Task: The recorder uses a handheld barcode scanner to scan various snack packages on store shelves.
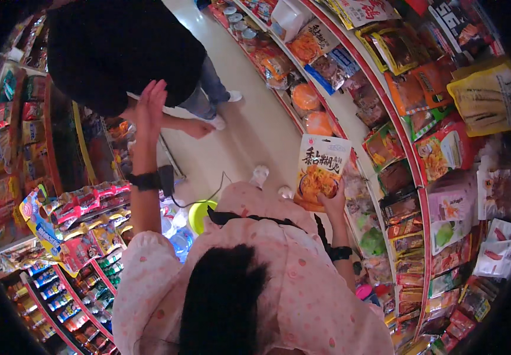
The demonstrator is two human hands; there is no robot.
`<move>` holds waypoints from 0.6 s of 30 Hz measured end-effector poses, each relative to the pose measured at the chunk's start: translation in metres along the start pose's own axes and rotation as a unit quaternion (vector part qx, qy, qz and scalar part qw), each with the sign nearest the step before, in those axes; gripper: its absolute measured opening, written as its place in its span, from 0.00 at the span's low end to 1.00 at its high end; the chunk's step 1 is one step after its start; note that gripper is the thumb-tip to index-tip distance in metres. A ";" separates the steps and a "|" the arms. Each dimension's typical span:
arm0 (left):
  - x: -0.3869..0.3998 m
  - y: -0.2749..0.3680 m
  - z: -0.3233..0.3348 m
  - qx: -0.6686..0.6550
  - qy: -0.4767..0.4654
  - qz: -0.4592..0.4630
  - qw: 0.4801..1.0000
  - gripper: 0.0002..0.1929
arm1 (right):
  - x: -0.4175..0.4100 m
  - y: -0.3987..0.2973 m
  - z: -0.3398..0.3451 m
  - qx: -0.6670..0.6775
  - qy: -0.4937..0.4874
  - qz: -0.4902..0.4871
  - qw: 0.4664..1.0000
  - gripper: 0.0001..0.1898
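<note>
My right hand [336,203] grips the lower right corner of a white and orange food pouch [322,153]. The pouch bears large dark writing and a picture of food in a bowl, and its front faces up. My left hand [150,113] is raised on the other side, fingers extended and nothing in it. It overlaps the dark top of another person [122,53] in view; whether it touches them I cannot tell. That person's own hand [200,128] hangs low over the aisle. A dark band [144,181] circles my left wrist.
Shelves of packaged snacks [397,171] curve along the right, with a similar pouch [313,42] higher up. At left stand a rack of small packets [91,239] and rows of small bottles [56,290]. A yellow-green round object [200,216] sits low beside the aisle floor [255,115].
</note>
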State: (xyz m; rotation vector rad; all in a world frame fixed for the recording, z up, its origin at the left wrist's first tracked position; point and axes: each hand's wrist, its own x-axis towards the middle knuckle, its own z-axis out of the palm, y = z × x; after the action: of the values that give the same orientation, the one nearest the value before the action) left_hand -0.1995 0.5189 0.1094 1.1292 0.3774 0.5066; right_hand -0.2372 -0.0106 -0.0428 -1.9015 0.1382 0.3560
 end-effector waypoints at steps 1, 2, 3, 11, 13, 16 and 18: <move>-0.008 -0.003 0.017 -0.003 -0.006 -0.004 1.000 0.25 | -0.001 0.003 -0.001 0.012 0.011 0.002 1.000 0.44; -0.017 -0.002 0.037 -0.152 -0.075 -0.060 0.984 0.25 | -0.002 0.005 -0.002 0.027 0.021 0.005 0.999 0.44; -0.026 -0.002 0.054 -0.296 -0.140 -0.115 0.938 0.26 | -0.003 0.009 -0.004 0.028 0.027 0.007 0.999 0.44; -0.074 -0.034 0.113 -0.208 -0.110 -0.224 0.946 0.23 | -0.011 0.007 -0.008 0.031 0.068 -0.019 0.997 0.45; -0.077 -0.060 0.109 -0.261 -0.204 -0.234 0.914 0.19 | -0.016 0.004 -0.015 -0.001 0.100 -0.026 0.995 0.45; -0.094 -0.082 0.126 -0.184 -0.229 -0.318 0.901 0.12 | -0.029 -0.031 -0.025 0.064 0.128 -0.056 0.988 0.43; -0.115 -0.096 0.148 -0.160 -0.205 -0.368 0.893 0.11 | -0.038 -0.046 -0.036 0.086 0.127 -0.036 0.987 0.43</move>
State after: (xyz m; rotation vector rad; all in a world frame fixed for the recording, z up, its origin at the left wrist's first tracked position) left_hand -0.1982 0.3099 0.0815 0.6692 0.3073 -0.3335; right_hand -0.2544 -0.0306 0.0213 -1.7683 0.2606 0.0483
